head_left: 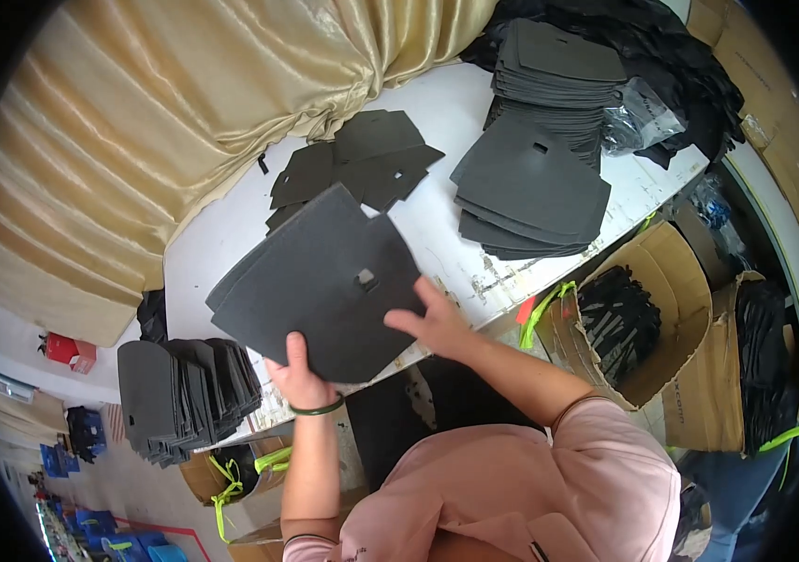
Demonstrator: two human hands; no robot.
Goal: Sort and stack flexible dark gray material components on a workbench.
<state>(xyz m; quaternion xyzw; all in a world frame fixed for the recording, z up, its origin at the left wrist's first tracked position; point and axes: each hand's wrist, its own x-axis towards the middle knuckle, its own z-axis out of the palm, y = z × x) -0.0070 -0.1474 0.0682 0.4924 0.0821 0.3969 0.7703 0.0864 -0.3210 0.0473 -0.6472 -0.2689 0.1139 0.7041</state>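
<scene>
A small pile of dark grey shaped sheets (315, 272), with a cut-out slot, is held tilted above the table's front edge. My left hand (300, 379) grips its lower edge, thumb on top and the other fingers hidden underneath. At the right edge my right hand (437, 320) holds the sheets, its thumb over the top face; some of its fingers are hidden. Behind them, loose dark sheets (381, 140) lie overlapping on the white table (437, 112). A fanned stack of similar sheets (535, 183) lies to the right.
A taller stack (558, 56) stands at the back right beside a clear plastic bag (641, 117). More sheets (151, 398) lean at the table's left end. Cardboard boxes (694, 300) with dark pieces stand on the right. A gold curtain (184, 94) hangs along the far side.
</scene>
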